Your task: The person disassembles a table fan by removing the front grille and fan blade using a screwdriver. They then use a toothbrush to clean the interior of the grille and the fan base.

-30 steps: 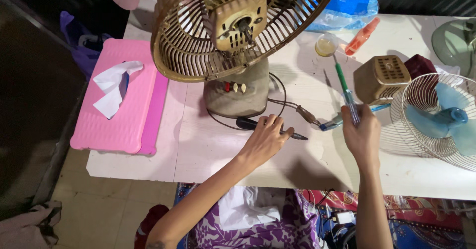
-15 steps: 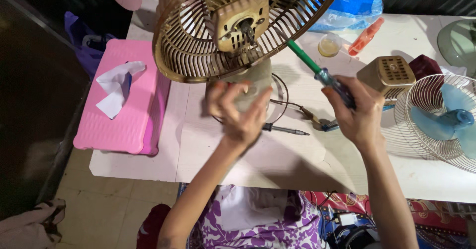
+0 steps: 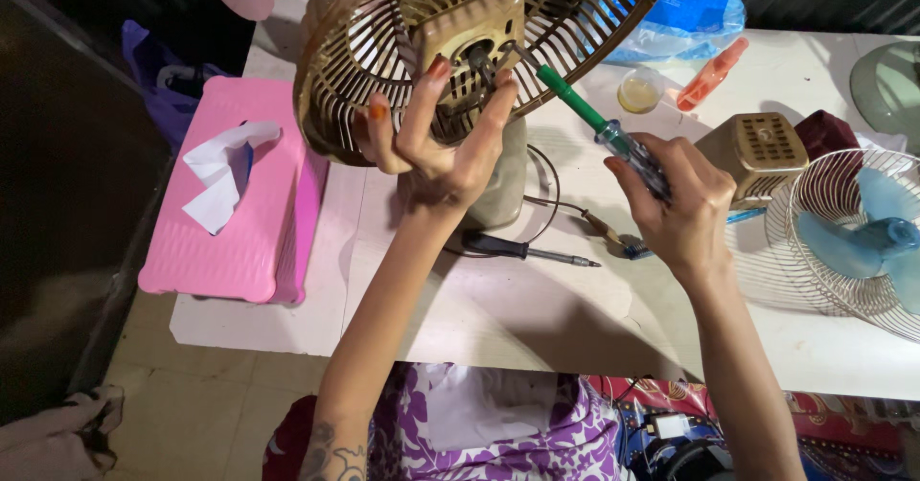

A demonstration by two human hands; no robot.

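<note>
A beige table fan with an open rear grille (image 3: 364, 50) stands at the table's far middle. My left hand (image 3: 436, 141) presses against the grille, fingers spread beside the fan's motor housing (image 3: 460, 31). My right hand (image 3: 676, 203) grips a green-shafted screwdriver (image 3: 585, 117) with a clear handle. Its tip rests at the motor shaft in the grille's centre. A second, black-handled screwdriver (image 3: 527, 249) lies on the table between my arms.
A pink tissue box (image 3: 240, 251) sits at the left. A beige motor cover (image 3: 752, 155), a white fan guard with blue blades (image 3: 853, 241), a small jar (image 3: 639, 90), an orange tool (image 3: 709, 74) and a blue plastic bag (image 3: 690, 11) lie at the right and back.
My left hand rose from the table up to the fan grille. My right hand swung the green screwdriver from upright over the table to point its tip into the motor hub.
</note>
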